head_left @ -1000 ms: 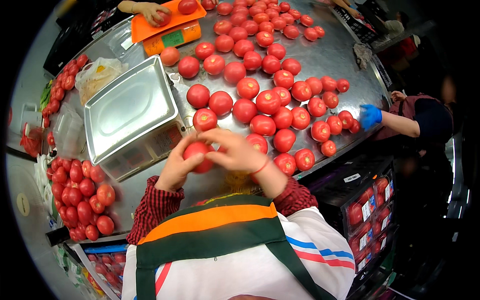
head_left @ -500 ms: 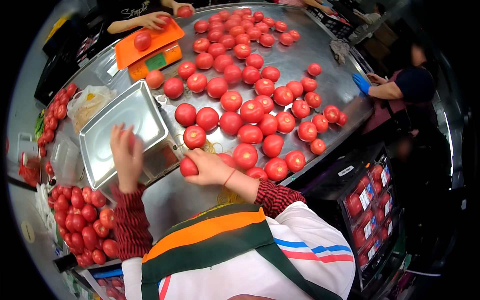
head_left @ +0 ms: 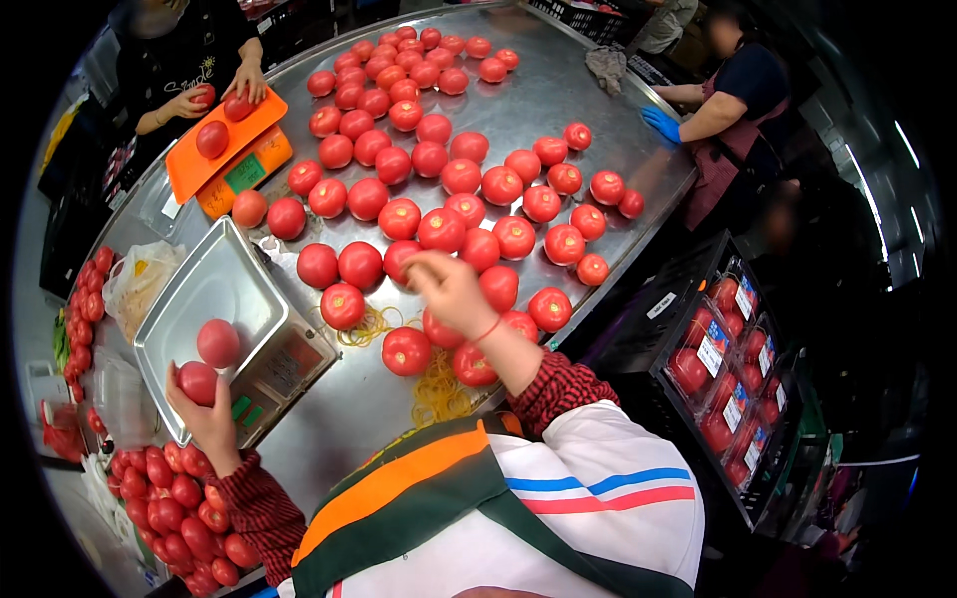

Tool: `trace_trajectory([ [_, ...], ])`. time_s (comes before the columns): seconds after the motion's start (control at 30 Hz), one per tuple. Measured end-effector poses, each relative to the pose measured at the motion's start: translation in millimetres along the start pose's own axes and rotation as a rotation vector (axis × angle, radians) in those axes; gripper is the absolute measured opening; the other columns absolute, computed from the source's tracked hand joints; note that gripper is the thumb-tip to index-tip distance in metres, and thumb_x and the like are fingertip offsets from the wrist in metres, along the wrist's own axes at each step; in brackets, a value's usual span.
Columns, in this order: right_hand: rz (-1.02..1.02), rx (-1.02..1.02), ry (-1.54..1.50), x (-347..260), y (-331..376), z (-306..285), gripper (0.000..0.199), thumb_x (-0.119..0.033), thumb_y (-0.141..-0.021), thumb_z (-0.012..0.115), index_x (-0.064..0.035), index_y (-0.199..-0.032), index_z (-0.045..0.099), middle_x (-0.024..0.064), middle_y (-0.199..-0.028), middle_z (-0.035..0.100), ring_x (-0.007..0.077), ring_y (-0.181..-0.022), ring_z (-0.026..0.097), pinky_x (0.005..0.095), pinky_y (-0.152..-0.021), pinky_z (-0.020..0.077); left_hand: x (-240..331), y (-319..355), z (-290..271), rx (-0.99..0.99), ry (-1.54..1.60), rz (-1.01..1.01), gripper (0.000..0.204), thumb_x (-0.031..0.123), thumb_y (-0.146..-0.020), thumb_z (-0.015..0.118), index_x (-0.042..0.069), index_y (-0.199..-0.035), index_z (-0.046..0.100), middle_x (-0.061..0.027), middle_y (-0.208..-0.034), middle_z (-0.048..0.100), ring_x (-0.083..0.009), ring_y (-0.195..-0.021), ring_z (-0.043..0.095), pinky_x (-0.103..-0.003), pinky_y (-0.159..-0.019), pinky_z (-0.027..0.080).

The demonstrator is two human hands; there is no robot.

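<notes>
My left hand (head_left: 209, 424) is closed round a tomato (head_left: 196, 382) at the near edge of a silver scale tray (head_left: 164, 304). Another tomato (head_left: 218, 343) lies in the tray, just beyond the held one. My right hand (head_left: 451, 292) is stretched over the loose tomatoes on the metal table. Its fingertips are at a tomato (head_left: 400, 260), but they are blurred, and whether they grip it is not clear. Near that hand, other tomatoes (head_left: 407, 351) lie beside yellow rubber bands (head_left: 440, 391).
Across the table (head_left: 608, 120), a person places tomatoes on an orange scale (head_left: 227, 149). A person with a blue glove (head_left: 661, 124) stands at the right edge. A black crate (head_left: 663, 344) of packed tomatoes is at my right. More tomatoes (head_left: 174, 508) are heaped at lower left.
My left hand has come down to the tray's near edge, and a tomato now lies in the tray. My right hand has left the tomato it held and moved out over the loose ones.
</notes>
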State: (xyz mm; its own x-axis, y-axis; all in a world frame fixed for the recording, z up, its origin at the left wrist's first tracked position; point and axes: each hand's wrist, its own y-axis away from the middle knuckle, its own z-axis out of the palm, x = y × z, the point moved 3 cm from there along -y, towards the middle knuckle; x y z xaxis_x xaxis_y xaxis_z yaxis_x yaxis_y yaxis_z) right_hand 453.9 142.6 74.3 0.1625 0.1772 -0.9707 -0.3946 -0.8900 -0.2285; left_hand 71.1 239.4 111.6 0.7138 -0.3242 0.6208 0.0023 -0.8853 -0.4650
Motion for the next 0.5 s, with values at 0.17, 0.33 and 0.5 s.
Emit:
trace_trajectory([
  [0.17,-0.237,0.444,0.528,39,-58,-91,0.013,-0.007,-0.085,0.058,-0.0034,-0.096,0.062,0.0148,-0.096,0.062,0.0301,-0.091,0.06,0.0392,-0.082,0.048,-47,-20,19,-0.11,-0.316,0.168,0.068,0.004,-0.07,0.064,0.006,-0.134,0.042,-0.0222,-0.136,0.039,-0.0406,-0.127,0.037,-0.047,-0.107,0.028],
  [0.33,0.507,0.091,0.864,70,-102,-128,0.057,-0.052,-0.082,0.057,-0.0031,-0.109,0.064,0.0218,-0.105,0.065,0.0334,-0.101,0.063,0.0402,-0.088,0.0485,-55,-21,27,-0.09,-0.34,0.114,0.066,0.006,-0.069,0.067,0.007,-0.132,0.045,-0.0221,-0.137,0.038,-0.0397,-0.128,0.036,-0.046,-0.107,0.03],
  [0.5,0.536,-0.097,1.093,105,-129,-106,0.087,-0.072,-0.076,0.048,0.0041,-0.116,0.062,0.0271,-0.119,0.058,0.0362,-0.115,0.056,0.0442,-0.098,0.043,-37,-23,27,-0.11,-0.314,0.043,0.066,0.004,-0.068,0.07,0.008,-0.13,0.048,-0.022,-0.136,0.04,-0.0399,-0.127,0.037,-0.045,-0.106,0.034],
])
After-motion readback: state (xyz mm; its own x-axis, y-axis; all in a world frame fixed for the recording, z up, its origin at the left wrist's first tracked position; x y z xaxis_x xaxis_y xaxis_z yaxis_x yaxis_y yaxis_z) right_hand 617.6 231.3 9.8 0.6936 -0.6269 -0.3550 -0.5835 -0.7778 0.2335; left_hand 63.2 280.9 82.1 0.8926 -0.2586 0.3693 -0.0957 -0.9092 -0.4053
